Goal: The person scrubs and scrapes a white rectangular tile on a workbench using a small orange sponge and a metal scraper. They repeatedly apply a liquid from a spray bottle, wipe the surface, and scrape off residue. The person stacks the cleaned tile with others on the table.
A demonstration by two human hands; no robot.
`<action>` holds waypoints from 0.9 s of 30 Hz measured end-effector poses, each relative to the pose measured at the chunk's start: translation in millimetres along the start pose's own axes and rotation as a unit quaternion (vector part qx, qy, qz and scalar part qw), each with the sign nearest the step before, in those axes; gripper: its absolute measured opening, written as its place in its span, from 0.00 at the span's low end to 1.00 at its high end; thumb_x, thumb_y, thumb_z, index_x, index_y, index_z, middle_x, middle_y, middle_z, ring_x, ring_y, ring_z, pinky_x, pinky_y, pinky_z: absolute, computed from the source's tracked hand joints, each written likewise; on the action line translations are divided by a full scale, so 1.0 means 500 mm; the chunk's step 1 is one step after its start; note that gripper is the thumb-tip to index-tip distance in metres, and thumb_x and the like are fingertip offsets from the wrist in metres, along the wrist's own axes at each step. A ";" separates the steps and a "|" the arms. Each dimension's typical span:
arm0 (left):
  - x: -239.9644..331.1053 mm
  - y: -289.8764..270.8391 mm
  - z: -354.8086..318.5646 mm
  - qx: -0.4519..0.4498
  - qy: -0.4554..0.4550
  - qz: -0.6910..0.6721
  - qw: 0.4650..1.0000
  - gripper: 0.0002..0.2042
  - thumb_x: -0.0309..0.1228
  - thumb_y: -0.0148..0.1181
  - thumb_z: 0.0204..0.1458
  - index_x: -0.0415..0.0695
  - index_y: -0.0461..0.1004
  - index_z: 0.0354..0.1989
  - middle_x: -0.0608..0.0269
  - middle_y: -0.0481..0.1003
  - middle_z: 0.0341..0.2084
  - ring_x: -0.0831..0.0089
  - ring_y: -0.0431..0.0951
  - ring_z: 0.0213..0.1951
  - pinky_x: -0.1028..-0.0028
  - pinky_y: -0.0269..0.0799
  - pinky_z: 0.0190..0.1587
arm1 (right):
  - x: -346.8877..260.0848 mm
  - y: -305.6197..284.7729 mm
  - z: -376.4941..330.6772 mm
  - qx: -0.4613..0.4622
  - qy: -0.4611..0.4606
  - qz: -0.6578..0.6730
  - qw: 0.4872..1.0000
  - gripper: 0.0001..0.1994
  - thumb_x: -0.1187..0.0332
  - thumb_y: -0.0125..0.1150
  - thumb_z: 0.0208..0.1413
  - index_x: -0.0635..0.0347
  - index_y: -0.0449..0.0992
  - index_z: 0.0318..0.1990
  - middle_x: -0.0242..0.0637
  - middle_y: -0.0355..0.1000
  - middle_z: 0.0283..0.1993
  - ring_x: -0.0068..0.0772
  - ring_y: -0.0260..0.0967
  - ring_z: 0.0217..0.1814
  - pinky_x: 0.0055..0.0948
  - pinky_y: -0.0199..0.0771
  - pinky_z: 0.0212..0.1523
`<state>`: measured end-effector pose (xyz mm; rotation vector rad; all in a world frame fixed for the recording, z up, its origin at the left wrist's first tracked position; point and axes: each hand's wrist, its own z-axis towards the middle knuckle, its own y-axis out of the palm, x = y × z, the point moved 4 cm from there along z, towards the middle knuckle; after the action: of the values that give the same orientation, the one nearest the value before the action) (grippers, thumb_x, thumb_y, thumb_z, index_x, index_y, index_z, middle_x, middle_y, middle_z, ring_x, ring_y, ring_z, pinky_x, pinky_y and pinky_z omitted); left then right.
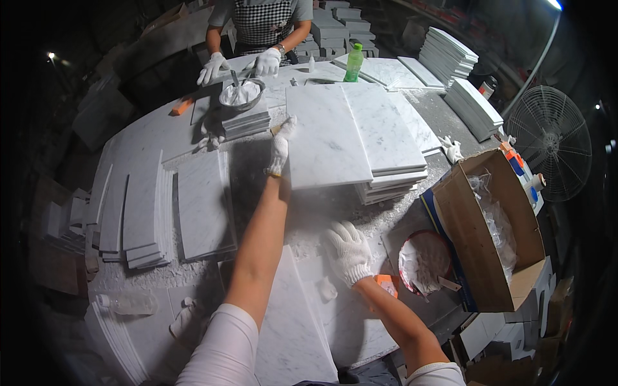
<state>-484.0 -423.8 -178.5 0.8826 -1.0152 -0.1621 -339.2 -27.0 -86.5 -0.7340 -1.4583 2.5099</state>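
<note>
My left hand (280, 147), in a white knit glove, is closed on the left edge of a white marble tile (325, 138) with grey veins. This tile overlaps a stack of similar marble tiles (386, 128) to its right; whether it rests fully on them, I cannot tell. Nearer to me, my gloved right hand (348, 253) is palm down over the dusty work surface, fingers stretched out, holding nothing. Just beside its wrist sits an orange block (387, 285). White dust covers the surface around both hands.
Right of me stands an open cardboard box (479, 244) with clear plastic, beside a round container of white paste (425, 262). More tiles (145, 212) lie left. Beyond are a bowl of white paste (242, 94), a green bottle (353, 63) and a co-worker's gloved hands (267, 62). A fan (550, 143) stands right.
</note>
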 end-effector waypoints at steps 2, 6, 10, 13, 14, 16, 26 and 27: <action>0.021 -0.008 0.001 -0.022 0.034 0.013 0.999 0.20 0.36 0.53 0.67 0.35 0.70 0.62 0.55 0.76 0.57 0.65 0.76 0.58 0.65 0.70 0.63 | 0.000 -0.001 0.000 -0.002 0.001 -0.005 1.000 0.15 0.61 0.63 0.54 0.51 0.76 0.48 0.38 0.72 0.58 0.44 0.66 0.63 0.43 0.69 0.60; 0.056 0.000 -0.017 0.037 0.016 0.005 0.999 0.20 0.35 0.54 0.67 0.35 0.70 0.62 0.56 0.76 0.57 0.67 0.76 0.58 0.66 0.69 0.64 | 0.002 0.001 0.000 0.000 0.001 -0.004 1.000 0.15 0.61 0.63 0.54 0.52 0.76 0.48 0.39 0.72 0.58 0.44 0.66 0.63 0.43 0.69 0.60; 0.085 0.050 -0.051 0.078 0.002 0.024 0.997 0.20 0.35 0.54 0.68 0.35 0.71 0.62 0.58 0.76 0.57 0.69 0.76 0.58 0.68 0.68 0.64 | 0.004 0.003 -0.001 0.001 0.002 -0.003 1.000 0.14 0.61 0.63 0.54 0.52 0.77 0.48 0.39 0.72 0.58 0.45 0.66 0.63 0.43 0.69 0.60; 0.087 0.081 -0.067 0.097 -0.050 -0.026 0.994 0.20 0.34 0.55 0.68 0.35 0.71 0.62 0.59 0.76 0.57 0.71 0.76 0.58 0.70 0.67 0.65 | 0.004 0.005 -0.002 -0.003 0.003 -0.003 1.000 0.14 0.62 0.62 0.54 0.52 0.77 0.48 0.39 0.72 0.58 0.45 0.66 0.63 0.43 0.69 0.60; 0.087 0.087 -0.068 0.102 -0.057 -0.030 0.993 0.20 0.34 0.55 0.68 0.35 0.72 0.62 0.59 0.76 0.57 0.72 0.76 0.58 0.70 0.67 0.65 | 0.004 0.005 -0.002 0.000 0.003 -0.005 1.000 0.14 0.62 0.62 0.55 0.52 0.77 0.48 0.39 0.72 0.58 0.45 0.66 0.64 0.43 0.69 0.60; 0.082 0.091 -0.064 0.108 -0.081 -0.042 0.990 0.20 0.34 0.55 0.68 0.35 0.72 0.62 0.60 0.76 0.58 0.73 0.76 0.58 0.71 0.66 0.65 | 0.003 0.005 -0.002 0.002 0.006 -0.012 1.000 0.14 0.62 0.62 0.55 0.52 0.77 0.48 0.39 0.72 0.58 0.45 0.66 0.64 0.44 0.69 0.60; 0.080 0.097 -0.057 0.073 -0.063 -0.020 0.995 0.20 0.36 0.56 0.68 0.36 0.73 0.61 0.64 0.77 0.54 0.75 0.76 0.55 0.73 0.67 0.63 | -0.004 -0.002 0.001 0.010 0.002 -0.018 1.000 0.12 0.62 0.61 0.55 0.50 0.77 0.46 0.38 0.72 0.57 0.44 0.66 0.63 0.43 0.69 0.59; 0.082 0.106 -0.062 0.080 -0.073 -0.043 0.993 0.20 0.35 0.55 0.68 0.35 0.72 0.62 0.63 0.77 0.56 0.75 0.75 0.57 0.73 0.65 0.65 | -0.004 -0.003 0.002 0.010 0.000 -0.018 1.000 0.11 0.62 0.61 0.55 0.50 0.77 0.45 0.38 0.72 0.57 0.44 0.66 0.63 0.43 0.69 0.59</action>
<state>-451.1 -392.0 -120.7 1.0735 -1.1390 -0.2219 -337.8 -27.7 -84.1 -0.6979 -1.4309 2.4930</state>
